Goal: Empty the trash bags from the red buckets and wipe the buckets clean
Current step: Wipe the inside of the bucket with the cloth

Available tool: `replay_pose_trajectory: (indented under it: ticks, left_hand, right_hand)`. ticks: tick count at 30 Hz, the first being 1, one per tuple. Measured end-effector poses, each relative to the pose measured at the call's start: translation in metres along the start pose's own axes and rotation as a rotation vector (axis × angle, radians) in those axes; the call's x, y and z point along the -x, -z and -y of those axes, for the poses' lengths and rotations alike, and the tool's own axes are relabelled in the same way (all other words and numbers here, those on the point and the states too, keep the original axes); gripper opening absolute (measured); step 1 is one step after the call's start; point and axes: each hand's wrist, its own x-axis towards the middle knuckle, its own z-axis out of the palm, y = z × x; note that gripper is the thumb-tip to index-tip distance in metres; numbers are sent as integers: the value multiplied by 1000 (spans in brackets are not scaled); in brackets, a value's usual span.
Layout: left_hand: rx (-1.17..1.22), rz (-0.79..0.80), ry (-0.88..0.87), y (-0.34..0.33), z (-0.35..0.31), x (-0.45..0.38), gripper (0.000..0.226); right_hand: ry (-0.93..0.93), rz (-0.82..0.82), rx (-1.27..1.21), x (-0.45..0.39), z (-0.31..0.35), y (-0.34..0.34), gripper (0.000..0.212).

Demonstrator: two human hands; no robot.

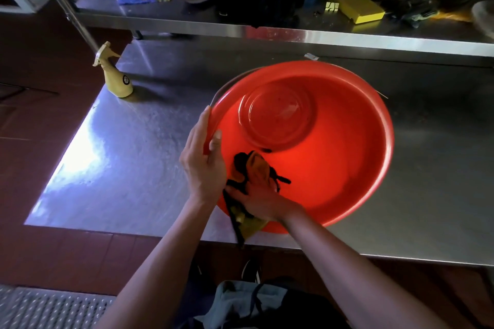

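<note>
Resting on steel table [149,141], near front edge: red bucket [347,168], tilted, no bag inside, so emptying looks done, wiping under way. Gripping near rim, thumb inside: left hand [203,165]. Pressing yellow-and-black cloth [247,168] against inner wall, fingers curled over it: right hand [256,195]. Unused nearby: spray bottle [115,75].

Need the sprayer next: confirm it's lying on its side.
No, the yellow spray bottle stands upright on the steel table.
</note>
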Motion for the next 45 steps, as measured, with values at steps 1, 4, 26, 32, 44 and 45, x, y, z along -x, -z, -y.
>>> replay_pose_trajectory:
  ticks: [1, 4, 26, 32, 44, 45]
  left_hand:
    - [-2, 10, 5, 1, 0, -2, 43]
    - [13, 17, 38, 5, 0, -9, 44]
    - [-68, 202, 194, 82, 20, -80, 70]
    - [52, 241, 326, 89, 21, -22, 76]
    - [246, 138, 346, 74, 18, -19, 56]
    - [246, 139, 344, 73, 17, -19, 56]
  right_hand:
    - [45, -27, -52, 1, 6, -4, 83]
    - [145, -86, -50, 0, 10, -14, 84]
    - [290, -256, 594, 3, 27, -30, 88]
    - [233, -230, 523, -1, 47, -28, 101]
    - [169, -137, -187, -4, 48, -28, 65]
    - [126, -141, -235, -6, 45, -29, 59]
